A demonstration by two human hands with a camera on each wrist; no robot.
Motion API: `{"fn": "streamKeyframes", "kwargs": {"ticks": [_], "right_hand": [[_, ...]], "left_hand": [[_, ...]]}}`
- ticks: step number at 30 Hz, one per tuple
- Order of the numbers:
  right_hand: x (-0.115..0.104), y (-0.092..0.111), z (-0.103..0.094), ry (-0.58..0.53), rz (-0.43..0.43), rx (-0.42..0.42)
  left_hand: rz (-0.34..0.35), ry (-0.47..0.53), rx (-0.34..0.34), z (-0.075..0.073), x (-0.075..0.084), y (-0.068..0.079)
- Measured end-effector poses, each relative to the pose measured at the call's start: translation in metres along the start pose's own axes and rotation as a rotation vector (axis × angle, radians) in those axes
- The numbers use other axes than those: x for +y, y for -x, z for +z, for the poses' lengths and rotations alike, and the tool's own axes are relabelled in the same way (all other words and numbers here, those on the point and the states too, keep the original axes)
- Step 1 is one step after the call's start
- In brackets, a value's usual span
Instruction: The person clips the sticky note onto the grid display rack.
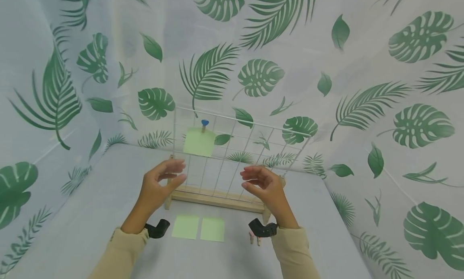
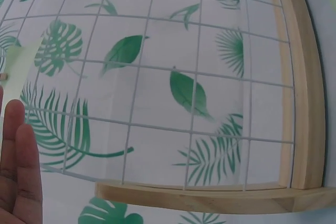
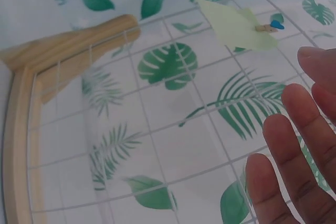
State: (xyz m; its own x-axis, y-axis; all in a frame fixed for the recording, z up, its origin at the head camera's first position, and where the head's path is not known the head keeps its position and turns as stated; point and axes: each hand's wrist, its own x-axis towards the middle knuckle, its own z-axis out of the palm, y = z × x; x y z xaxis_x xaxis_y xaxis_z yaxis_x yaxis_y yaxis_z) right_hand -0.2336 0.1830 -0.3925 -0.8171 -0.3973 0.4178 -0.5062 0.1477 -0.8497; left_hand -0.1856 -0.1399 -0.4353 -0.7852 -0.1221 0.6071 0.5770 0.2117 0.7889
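Note:
A white wire grid [image 1: 232,162] stands upright in a wooden base [image 1: 217,201]. Near its top left a pale green paper square [image 1: 198,142] hangs from a small wooden clothespin with a blue heart [image 1: 204,123]. My left hand [image 1: 159,182] is held in the air before the grid's left side, fingers loosely bent and holding nothing. Across from it, my right hand [image 1: 266,186] hovers before the right side, likewise with nothing in it. In the right wrist view the right hand's fingers [image 3: 299,145] are spread apart, and the clipped paper [image 3: 236,27] shows beyond them.
Two more green paper squares, a left one [image 1: 185,226] and a right one [image 1: 212,229], lie side by side on the white table [image 1: 203,263]. Small clothespins [image 1: 259,241] lie right of them, partly behind the right wrist camera [image 1: 262,228]. Leaf-printed cloth [image 1: 308,77] surrounds the table.

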Motion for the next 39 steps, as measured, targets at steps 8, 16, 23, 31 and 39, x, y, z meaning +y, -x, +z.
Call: {"fn": "streamKeyframes", "kwargs": {"ticks": [8, 16, 23, 31, 39], "right_hand": [[0.005, 0.01, -0.004, 0.01, 0.011, 0.015], [0.011, 0.022, -0.006, 0.022, 0.045, 0.029], [0.016, 0.03, -0.008, 0.016, 0.063, 0.043], [0.022, 0.04, -0.008, -0.023, 0.055, 0.042], [0.024, 0.047, -0.009, -0.004, 0.071, 0.06]], "left_hand": [[-0.043, -0.014, -0.006, 0.004, -0.002, 0.01], [-0.062, -0.009, -0.01, 0.006, -0.007, 0.022], [-0.092, -0.025, -0.02, 0.008, -0.011, 0.029], [-0.104, -0.02, -0.024, 0.009, -0.012, 0.036], [-0.08, -0.044, -0.039, 0.006, -0.014, 0.038]]}}
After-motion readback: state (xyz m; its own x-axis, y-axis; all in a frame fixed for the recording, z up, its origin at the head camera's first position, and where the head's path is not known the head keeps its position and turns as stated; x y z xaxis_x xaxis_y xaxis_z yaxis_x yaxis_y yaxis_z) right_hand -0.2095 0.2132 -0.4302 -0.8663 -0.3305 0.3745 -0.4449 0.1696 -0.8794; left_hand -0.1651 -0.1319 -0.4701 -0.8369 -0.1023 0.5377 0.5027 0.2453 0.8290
